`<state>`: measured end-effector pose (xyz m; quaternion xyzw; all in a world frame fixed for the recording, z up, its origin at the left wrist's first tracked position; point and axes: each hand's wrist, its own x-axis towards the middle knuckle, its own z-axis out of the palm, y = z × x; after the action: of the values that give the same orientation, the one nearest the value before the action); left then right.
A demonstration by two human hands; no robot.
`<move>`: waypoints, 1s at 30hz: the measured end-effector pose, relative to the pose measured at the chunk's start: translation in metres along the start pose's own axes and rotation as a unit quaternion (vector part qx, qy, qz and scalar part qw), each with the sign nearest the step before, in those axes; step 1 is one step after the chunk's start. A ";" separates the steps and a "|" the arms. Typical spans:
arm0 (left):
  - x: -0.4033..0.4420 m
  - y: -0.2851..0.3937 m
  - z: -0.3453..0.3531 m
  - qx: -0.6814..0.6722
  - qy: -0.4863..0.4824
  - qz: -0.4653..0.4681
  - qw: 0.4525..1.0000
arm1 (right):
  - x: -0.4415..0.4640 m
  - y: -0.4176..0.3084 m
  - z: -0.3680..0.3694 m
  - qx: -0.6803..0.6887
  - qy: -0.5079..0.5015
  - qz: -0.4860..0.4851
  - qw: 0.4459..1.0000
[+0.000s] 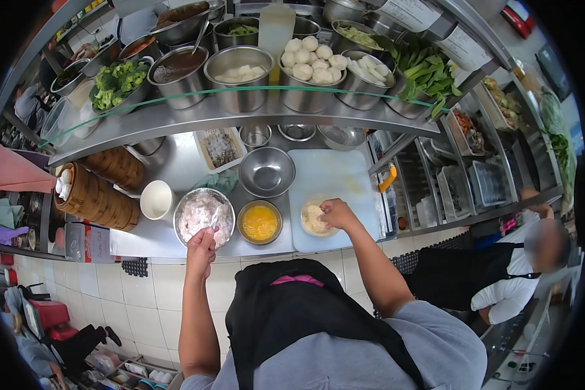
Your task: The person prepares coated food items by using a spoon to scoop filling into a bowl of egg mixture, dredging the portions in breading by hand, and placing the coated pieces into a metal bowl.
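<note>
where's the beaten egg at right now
In the head view, the beaten egg is in a metal bowl near the middle, just right of the pale mixture and left of the cutting board.

Metal bowl [177, 222] w/ pale pinkish paste [197, 209], lumpy, upright, just beyond L hand [202, 247]. Metal spoon [216, 220] tilted in L hand's grip, lower end at paste. Round bowl [303, 220] of pale-yellow crumbs [313, 223], upright, under R hand [337, 214]; fingertip contact w/ crumbs unclear.
</note>
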<state>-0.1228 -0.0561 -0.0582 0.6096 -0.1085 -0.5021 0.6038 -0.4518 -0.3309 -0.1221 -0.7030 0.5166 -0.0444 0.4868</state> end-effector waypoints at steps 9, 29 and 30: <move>0.004 -0.005 0.009 0.004 -0.014 0.004 1.000 | 0.001 0.008 0.013 -0.210 -0.017 -0.067 0.975; -0.008 -0.010 0.000 0.002 0.007 -0.006 1.000 | -0.004 -0.007 -0.037 0.262 -0.186 0.089 0.943; -0.008 -0.010 0.001 0.000 0.009 -0.005 1.000 | -0.004 -0.008 -0.036 0.245 -0.196 0.092 0.945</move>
<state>-0.1315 -0.0484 -0.0627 0.6146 -0.0998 -0.4994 0.6025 -0.4682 -0.3514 -0.0954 -0.5066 0.4468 0.0138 0.7373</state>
